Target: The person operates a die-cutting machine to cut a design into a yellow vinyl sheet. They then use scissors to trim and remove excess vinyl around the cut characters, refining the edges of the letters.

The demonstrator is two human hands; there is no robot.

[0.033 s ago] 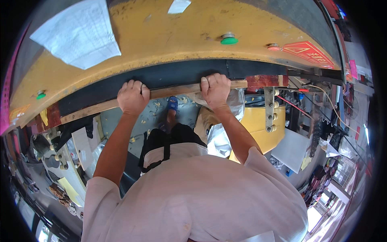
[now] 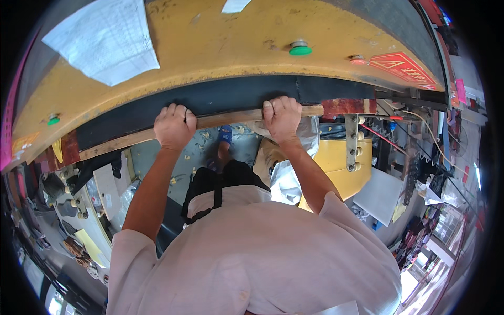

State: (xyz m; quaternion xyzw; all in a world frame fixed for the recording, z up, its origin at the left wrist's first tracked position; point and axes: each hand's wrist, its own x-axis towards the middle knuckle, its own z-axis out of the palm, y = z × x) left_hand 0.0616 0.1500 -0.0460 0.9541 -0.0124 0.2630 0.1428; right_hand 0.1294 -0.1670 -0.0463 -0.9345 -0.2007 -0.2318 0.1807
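A long wooden bar [image 2: 231, 118] runs across in front of me along the near edge of a black sheet [image 2: 231, 95]. My left hand [image 2: 175, 126] is closed over the bar left of centre, knuckles up, with its fingers over the far side. Farther right, my right hand [image 2: 282, 119] grips the same bar, its thumb lying on the near side. Both fists sit close to the black surface, and the fingertips are hidden. Just past the bar's right end lies a worn red block [image 2: 348, 106].
A yellow machine body [image 2: 220, 50] arches over the far side, with a green push button [image 2: 300, 49], a red button [image 2: 358, 60] and a white paper [image 2: 105, 44]. Under the bar, scraps litter the floor [image 2: 199, 144] around my blue slipper [image 2: 225, 134]. At right is a yellow panel [image 2: 341, 168].
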